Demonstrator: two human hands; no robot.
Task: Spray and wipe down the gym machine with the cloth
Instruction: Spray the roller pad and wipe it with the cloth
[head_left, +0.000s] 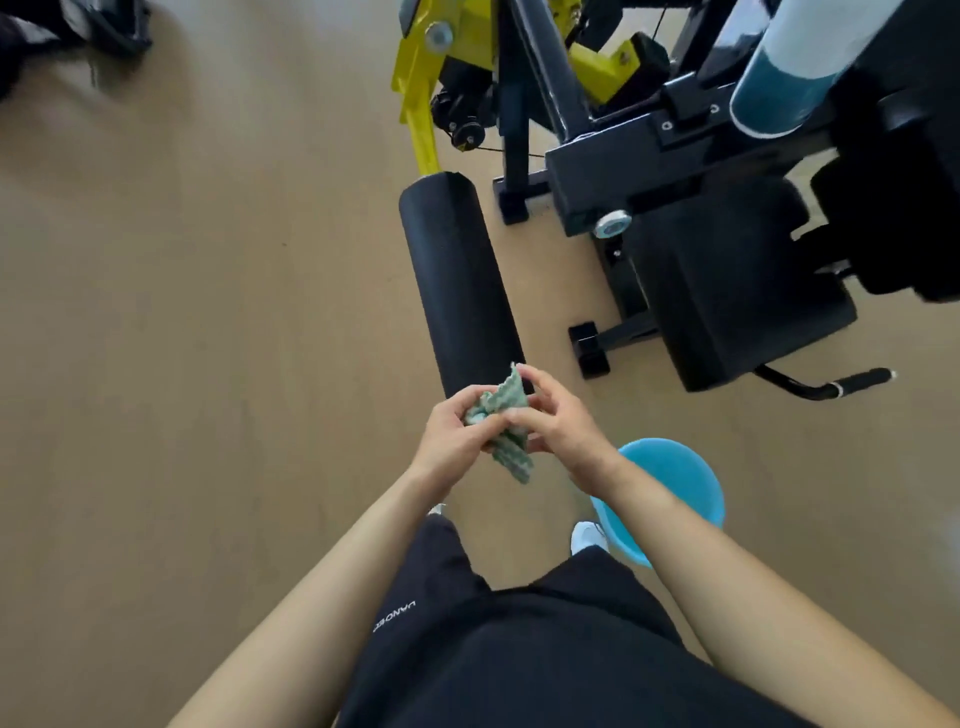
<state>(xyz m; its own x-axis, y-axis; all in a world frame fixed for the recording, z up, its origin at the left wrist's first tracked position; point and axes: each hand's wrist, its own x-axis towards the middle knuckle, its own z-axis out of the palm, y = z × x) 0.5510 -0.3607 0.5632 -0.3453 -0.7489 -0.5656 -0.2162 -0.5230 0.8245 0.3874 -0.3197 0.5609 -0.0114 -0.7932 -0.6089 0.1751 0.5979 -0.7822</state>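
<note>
Head view. Both hands meet at centre frame, a little below the middle, over the floor (208, 312). The left hand (452, 434) grips a crumpled green-and-white cloth (511, 457), with its fingers (475, 404) curled round the bunched middle. The right hand (558, 423) pinches the same cloth from the other side: thumb and fingertips are on the fabric and the index finger is arched above it. One corner of the cloth sticks up between the hands and a tail hangs below them. The cloth is held in the air, just in front of the near end of the black roller pad (457, 280); whether it touches the pad cannot be told.

The machine (587, 171) fills the upper right of the frame and has a black frame. A yellow arm (415, 88) at top centre runs down to the roller pad. A black seat pad (727, 291) sits right of the roller, well apart from it. A handle (841, 384) juts out below the seat at the right. At the top right is a blurred teal-and-white cylinder (779, 88), too smeared to identify.

A blue bucket (675, 478) stands on the floor at lower right, partly behind the right forearm. A white shoe (587, 538) is just beside the bucket. Black shorts (519, 649) fill the bottom centre. The floor is tan and smooth.
</note>
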